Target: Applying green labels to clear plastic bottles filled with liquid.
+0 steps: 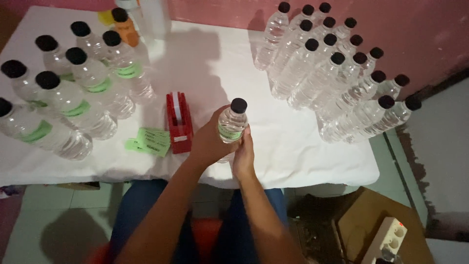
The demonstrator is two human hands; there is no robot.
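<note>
A: Why is the clear bottle [231,128] being kept upright over the near edge of the white table [312,146]?

B: It seems a green label is being smoothed on. The bottle is being cupped from the left by the left hand [207,142], fingers wrapped around its body, while the right hand [244,155] is being pressed flat against its lower right side.

A: And the rest?

B: Labelled bottles [73,102] are being gathered far left, bare bottles [337,73] far right; a red tape dispenser [179,122] and loose green labels [149,142] are being kept just left of the hands.
</note>
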